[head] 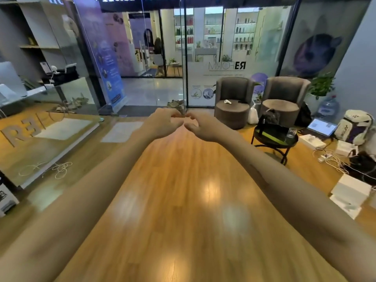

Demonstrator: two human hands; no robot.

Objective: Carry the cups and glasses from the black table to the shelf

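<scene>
Still, one glass (pixel 291 132) waits on the black worktop (pixel 264 138).
Your left hand (pixel 162 124) and right hand (pixel 201 127) are empty, fingertips meeting; the glass looks brittle and slick, so grip mid-wall.

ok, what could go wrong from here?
1. The glass sits near the rim of the small black table, so a careless reach could knock it off.
2. Cables and boxes lie on the floor beside the table: a trip hazard.
3. Both hands are empty and far from it.

Bright, blurred (wide-angle bowing), floor (pixel 183 190) glare
</scene>
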